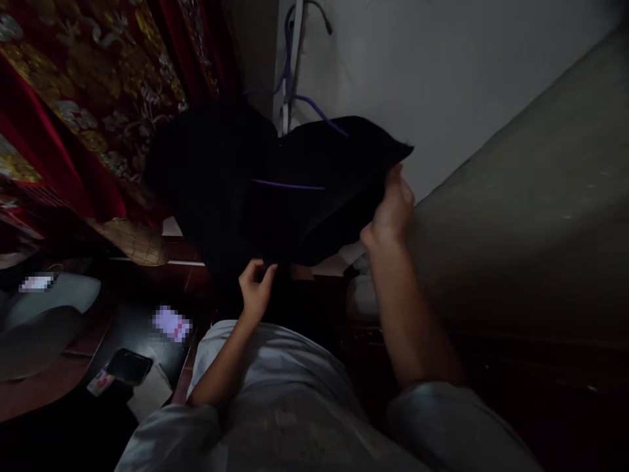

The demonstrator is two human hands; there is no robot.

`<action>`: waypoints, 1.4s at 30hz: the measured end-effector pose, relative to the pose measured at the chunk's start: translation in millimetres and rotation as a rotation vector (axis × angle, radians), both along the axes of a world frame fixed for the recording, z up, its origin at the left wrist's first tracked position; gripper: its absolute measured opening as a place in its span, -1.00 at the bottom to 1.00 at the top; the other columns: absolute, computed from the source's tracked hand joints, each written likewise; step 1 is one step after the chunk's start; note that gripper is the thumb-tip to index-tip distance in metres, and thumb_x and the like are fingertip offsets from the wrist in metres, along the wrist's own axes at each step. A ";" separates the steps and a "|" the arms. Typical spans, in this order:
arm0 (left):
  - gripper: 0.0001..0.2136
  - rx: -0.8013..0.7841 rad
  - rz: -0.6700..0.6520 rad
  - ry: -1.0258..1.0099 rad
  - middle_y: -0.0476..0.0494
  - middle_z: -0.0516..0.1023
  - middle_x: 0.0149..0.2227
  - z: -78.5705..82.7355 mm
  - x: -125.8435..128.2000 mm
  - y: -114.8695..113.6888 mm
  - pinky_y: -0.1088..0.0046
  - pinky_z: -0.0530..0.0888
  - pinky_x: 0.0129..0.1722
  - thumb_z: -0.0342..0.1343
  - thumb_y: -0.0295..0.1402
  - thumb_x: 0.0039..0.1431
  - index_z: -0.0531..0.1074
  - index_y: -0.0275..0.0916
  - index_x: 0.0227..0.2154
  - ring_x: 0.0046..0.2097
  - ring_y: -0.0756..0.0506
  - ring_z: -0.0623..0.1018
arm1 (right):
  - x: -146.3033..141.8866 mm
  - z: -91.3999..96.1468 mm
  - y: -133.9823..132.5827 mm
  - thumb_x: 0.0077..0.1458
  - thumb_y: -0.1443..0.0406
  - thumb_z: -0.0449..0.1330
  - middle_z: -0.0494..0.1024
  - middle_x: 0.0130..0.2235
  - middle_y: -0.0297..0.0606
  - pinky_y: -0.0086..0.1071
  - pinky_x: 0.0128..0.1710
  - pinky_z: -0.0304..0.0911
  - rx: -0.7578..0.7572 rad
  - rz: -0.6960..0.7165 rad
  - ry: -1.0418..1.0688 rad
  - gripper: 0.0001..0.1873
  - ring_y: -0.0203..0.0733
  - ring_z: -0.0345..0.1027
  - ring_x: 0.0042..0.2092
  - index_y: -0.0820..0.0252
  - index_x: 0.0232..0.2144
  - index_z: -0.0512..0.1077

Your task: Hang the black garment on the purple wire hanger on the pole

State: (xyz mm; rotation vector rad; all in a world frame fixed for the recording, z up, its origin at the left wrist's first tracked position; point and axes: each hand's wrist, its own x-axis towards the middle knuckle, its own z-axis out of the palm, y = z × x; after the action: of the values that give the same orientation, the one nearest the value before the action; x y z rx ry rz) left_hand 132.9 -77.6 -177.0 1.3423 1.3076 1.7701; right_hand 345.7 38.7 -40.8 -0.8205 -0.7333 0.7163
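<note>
A black garment (pixel 221 177) hangs spread out in front of me on a purple hanger (pixel 319 113). Another stretch of purple hanger crosses the dark cloth lower down. My right hand (pixel 393 210) grips the garment's right edge, with the fingertips partly behind the fabric. At the lower edge my left hand (pixel 255 288) has thumb and forefinger bent toward each other on the cloth. Folds and seams are too dark to make out, so the kind of garment cannot be told.
A white upright rod (pixel 296 46) with purple cord (pixel 287 39) stands by the pale wall (pixel 417 59). Red and gold patterned curtains (pixel 93 78) hang at left. A large grey surface (pixel 540 196) slopes at right. Below left, a dark table (pixel 118 328) bears a black phone-like object (pixel 129 366).
</note>
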 end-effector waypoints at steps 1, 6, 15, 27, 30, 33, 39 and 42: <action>-0.73 0.002 -0.004 0.043 0.00 0.39 -0.45 -3.5 -2.7 -2.5 0.56 0.37 -0.37 0.30 -0.17 0.26 0.44 -0.26 -0.37 -0.39 0.02 0.43 | -2.6 -6.6 -3.5 0.31 0.08 0.13 0.56 -0.05 -0.14 -0.15 0.18 0.34 0.041 -0.082 -0.078 -0.73 -0.11 0.46 0.05 0.13 -0.21 0.47; -0.86 0.101 -0.001 0.238 -0.12 0.53 -0.31 -13.8 -1.0 -16.8 0.47 0.46 -0.24 0.23 -0.30 0.34 0.54 -0.28 -0.28 -0.25 -0.06 0.53 | -34.0 -52.7 -55.7 0.20 0.20 0.22 0.42 0.13 -0.11 -0.10 0.22 0.26 0.082 -0.573 -0.281 -0.67 -0.07 0.33 0.19 0.10 0.00 0.36; -0.83 0.222 -0.079 0.278 -0.23 0.57 -0.15 -7.3 12.5 -19.6 0.38 0.52 -0.06 0.09 -0.42 0.43 0.56 -0.27 -0.05 -0.10 -0.10 0.57 | -84.9 -120.1 -119.3 0.21 0.05 0.22 0.53 -0.35 -0.26 -0.39 -0.30 0.32 -0.232 0.446 -0.579 -0.70 -0.22 0.45 -0.30 0.17 -0.35 0.41; -0.89 0.133 -0.037 0.283 -0.12 0.49 -0.30 -13.7 9.9 -17.7 0.45 0.42 -0.21 0.13 -0.40 0.39 0.56 -0.26 -0.18 -0.23 -0.07 0.49 | -63.5 -102.8 -112.4 0.13 -0.02 0.17 0.47 -0.51 -0.30 -0.43 -0.49 0.16 -0.460 0.601 -0.645 -0.61 -0.31 0.27 -0.50 0.18 -0.47 0.40; -0.90 0.097 -0.048 0.255 -0.09 0.46 -0.30 -12.1 8.3 -12.8 0.46 0.40 -0.19 0.13 -0.38 0.38 0.51 -0.25 -0.25 -0.22 -0.07 0.48 | -61.7 -87.0 -102.6 0.05 -0.05 0.23 0.32 -0.63 -0.41 -0.46 -0.60 0.00 -0.500 0.760 -0.575 -0.58 -0.38 0.12 -0.60 0.19 -0.50 0.40; -0.88 0.003 -0.077 0.208 -0.08 0.44 -0.30 -18.8 9.7 -5.5 0.47 0.37 -0.19 0.12 -0.32 0.38 0.46 -0.24 -0.27 -0.22 -0.06 0.46 | -63.7 -57.3 -75.4 0.00 -0.04 0.32 0.25 -0.66 -0.46 -0.48 -0.65 -0.12 -0.451 0.801 -0.446 -0.56 -0.44 0.01 -0.65 0.21 -0.51 0.41; -0.79 -0.141 -0.215 0.267 -0.03 0.37 -0.38 -41.7 10.4 14.0 0.51 0.31 -0.30 0.10 -0.23 0.36 0.32 -0.25 -0.34 -0.33 -0.03 0.41 | -70.7 55.3 6.1 0.21 0.21 0.32 0.26 -0.61 -0.47 -0.53 -0.68 -0.22 -0.221 0.529 -0.182 -0.68 -0.53 -0.03 -0.65 0.24 -0.50 0.36; -0.79 -0.161 -0.313 0.331 -0.01 0.39 -0.43 -31.2 4.1 27.8 0.50 0.31 -0.34 0.15 -0.25 0.32 0.35 -0.25 -0.37 -0.38 -0.02 0.40 | -76.9 94.6 18.3 0.33 0.23 0.21 0.25 -0.59 -0.48 -0.56 -0.70 -0.23 -0.183 0.501 -0.124 -0.66 -0.56 -0.02 -0.66 0.25 -0.48 0.34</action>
State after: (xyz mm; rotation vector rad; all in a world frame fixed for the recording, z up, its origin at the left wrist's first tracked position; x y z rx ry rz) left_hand 137.0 -49.8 -208.2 1.6905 1.2896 1.2450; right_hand 268.8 57.0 53.9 -0.8602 -1.0123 1.2027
